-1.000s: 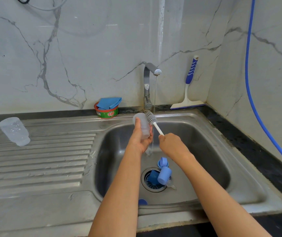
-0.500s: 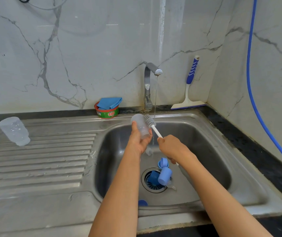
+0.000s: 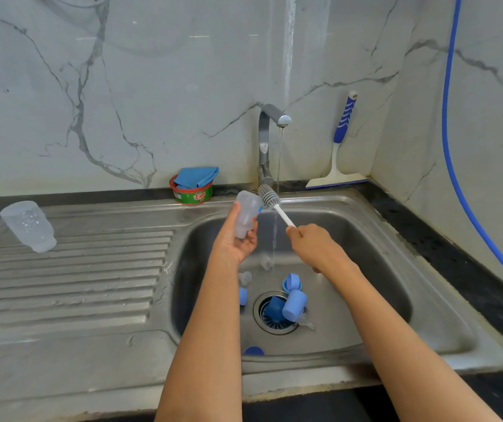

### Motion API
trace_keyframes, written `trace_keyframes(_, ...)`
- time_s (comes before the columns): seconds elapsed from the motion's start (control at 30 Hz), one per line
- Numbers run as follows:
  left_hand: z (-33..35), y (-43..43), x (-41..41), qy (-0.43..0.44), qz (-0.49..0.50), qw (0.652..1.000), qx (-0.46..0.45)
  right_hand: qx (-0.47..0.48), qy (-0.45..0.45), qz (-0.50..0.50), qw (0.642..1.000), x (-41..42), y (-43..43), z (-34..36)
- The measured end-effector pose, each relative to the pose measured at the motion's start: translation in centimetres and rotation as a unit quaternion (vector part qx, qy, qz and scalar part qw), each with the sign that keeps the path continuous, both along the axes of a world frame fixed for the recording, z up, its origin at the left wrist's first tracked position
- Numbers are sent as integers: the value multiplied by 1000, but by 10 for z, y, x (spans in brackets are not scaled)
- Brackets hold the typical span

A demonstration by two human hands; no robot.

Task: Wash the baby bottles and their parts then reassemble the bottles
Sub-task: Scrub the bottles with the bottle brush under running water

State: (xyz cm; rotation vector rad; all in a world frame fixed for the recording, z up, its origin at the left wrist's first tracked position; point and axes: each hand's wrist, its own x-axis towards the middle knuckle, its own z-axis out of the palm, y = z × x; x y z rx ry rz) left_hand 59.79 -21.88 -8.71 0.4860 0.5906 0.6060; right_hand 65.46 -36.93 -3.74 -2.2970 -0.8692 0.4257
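**A:** What's different from a second ago? We had the bottle brush (image 3: 269, 198) right against the clear bottle (image 3: 246, 217), bristles at its side.

**B:** Now we've lifted the bottle a little and tipped it further left, and the brush head sits just beside its upper end, touching or nearly so, at the edge of the stream from the tap (image 3: 274, 117). We judge we're between strokes, scrubbing or rinsing the outside, not yet finished with this bottle.

**A:** How are our hands set?

**B:** Our left hand (image 3: 235, 240) is palm up over the sink (image 3: 366, 214), fingers curled round the bottle's lower, narrower end. Our right hand (image 3: 312, 246) is closed in a fist around the brush's white handle, knuckles up, the brush pointing up and left toward the tap. Both forearms reach in over the front rim.

**A:** And the rest of the job?

**B:** A second clear bottle (image 3: 28, 225) lies tilted on the draining board at the left of the desk, beaded with water. The blue caps and rings (image 3: 293, 300) and the clear teats (image 3: 245, 278) lie in the basin around the drain (image 3: 274, 313), so washing those and all the reassembly lie ahead, we'd say.
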Motion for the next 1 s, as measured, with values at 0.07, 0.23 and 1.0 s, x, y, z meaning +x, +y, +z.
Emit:
trace_keyframes(0.07,-2,2,-1,-12,37,999,-35,-26,11,13,1000,0,-4,2)
trace_keyframes(0.23,-1,6,2,-76,81,990,-86,-84,7,43,996,-4,-5,0)
trace_keyframes(1.0,-9,8,18,-22,59,995,-82,-116,1,66,991,-3,-9,2)
